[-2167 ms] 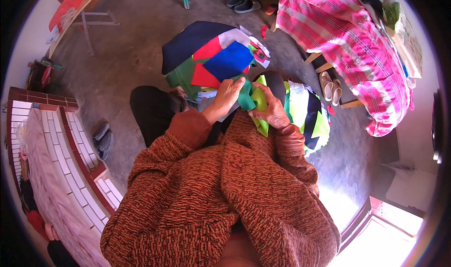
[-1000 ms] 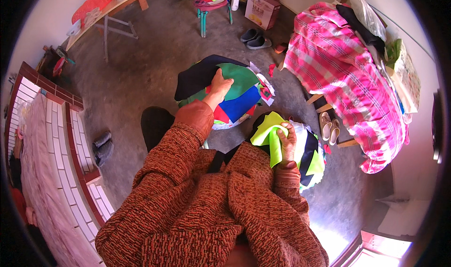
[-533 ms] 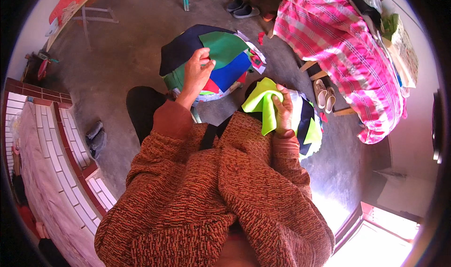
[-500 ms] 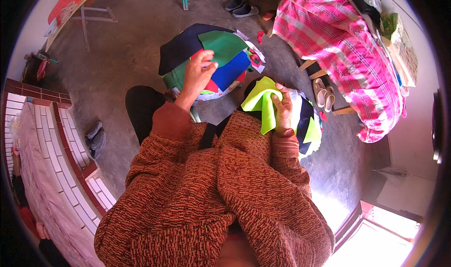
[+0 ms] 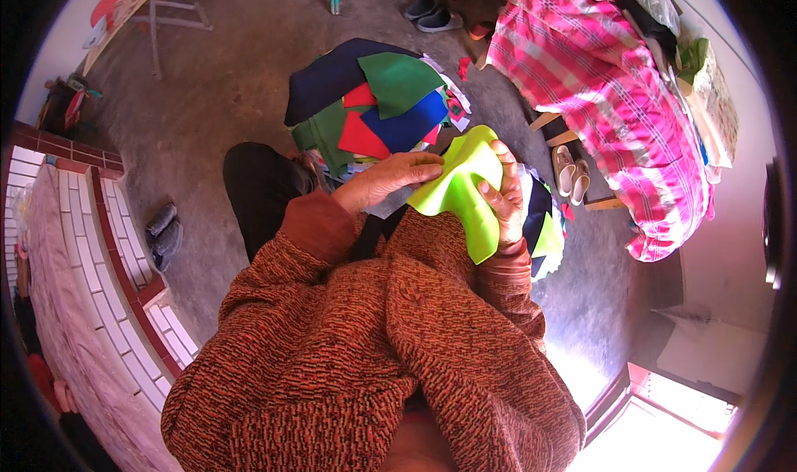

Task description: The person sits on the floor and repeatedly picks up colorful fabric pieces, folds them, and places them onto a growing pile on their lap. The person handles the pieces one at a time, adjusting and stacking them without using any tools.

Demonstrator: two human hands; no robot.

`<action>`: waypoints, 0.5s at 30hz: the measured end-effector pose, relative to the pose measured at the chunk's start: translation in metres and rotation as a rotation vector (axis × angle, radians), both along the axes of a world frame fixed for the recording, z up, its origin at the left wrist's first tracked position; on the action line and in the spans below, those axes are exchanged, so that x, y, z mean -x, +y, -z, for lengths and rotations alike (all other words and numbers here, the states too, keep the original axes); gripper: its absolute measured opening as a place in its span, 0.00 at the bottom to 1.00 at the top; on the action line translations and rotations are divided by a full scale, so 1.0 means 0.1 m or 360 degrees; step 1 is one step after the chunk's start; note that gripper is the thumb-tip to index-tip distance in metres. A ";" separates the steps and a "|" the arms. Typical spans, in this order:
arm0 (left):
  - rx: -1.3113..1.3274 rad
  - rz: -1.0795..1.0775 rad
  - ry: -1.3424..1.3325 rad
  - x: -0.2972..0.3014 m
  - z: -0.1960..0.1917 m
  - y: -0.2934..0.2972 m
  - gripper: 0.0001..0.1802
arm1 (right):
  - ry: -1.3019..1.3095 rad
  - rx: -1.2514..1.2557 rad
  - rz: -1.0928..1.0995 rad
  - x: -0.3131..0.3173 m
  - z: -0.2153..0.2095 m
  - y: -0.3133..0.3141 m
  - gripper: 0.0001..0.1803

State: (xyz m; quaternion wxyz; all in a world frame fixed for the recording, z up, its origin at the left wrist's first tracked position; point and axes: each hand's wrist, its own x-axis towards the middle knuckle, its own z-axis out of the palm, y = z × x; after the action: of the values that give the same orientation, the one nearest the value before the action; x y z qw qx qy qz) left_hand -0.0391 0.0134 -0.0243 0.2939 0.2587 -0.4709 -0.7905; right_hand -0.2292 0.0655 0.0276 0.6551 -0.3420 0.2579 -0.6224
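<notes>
A neon yellow-green piece of cloth (image 5: 465, 177) hangs in soft folds above my lap. My right hand (image 5: 506, 196) grips its right side, with the thumb in front and the fingers mostly behind. At the cloth's left edge, my left hand (image 5: 386, 179) has its fingers together, pinching it. Just beyond lies a heap of cloth pieces, with a green piece (image 5: 403, 82), a blue piece (image 5: 407, 123), a red piece (image 5: 361, 136) and a dark navy piece (image 5: 328, 82) on top. Beside my right hand, a second heap holds dark and yellow-green cloth (image 5: 548, 238), partly hidden.
A pink plaid cloth (image 5: 573, 82) covers furniture at the right, with light shoes (image 5: 571, 175) below. Dark slippers (image 5: 433, 15) lie at the back. Grey shoes (image 5: 164, 235) are on the left floor, near a white-tiled brick ledge (image 5: 100, 256). Small red scraps (image 5: 463, 68) lie beyond the heap.
My left hand has come down from above the far heap to the yellow-green cloth's left edge and taken hold there. The cloth is now spread wider toward the left.
</notes>
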 end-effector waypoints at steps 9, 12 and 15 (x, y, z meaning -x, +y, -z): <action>-0.1547 0.0236 0.1352 0.03 0.10 0.07 0.24 | -0.0127 0.0187 -0.0181 -0.14 -0.28 0.07 0.40; -0.1230 0.0113 0.1401 -0.11 -0.01 0.14 0.26 | -0.0089 0.0149 -0.0236 -0.21 -0.31 0.04 0.41; -0.0697 -0.0043 0.1203 -0.28 -0.40 0.24 0.25 | 0.0045 0.0090 -0.0317 -0.24 -0.31 -0.03 0.42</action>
State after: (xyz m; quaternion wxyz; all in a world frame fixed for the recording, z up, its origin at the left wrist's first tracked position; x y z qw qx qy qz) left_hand -0.0111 0.0370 0.0155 0.3942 0.0137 -0.1480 -0.9069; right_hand -0.2049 0.0627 0.0590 0.7001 -0.3931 0.2141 -0.5563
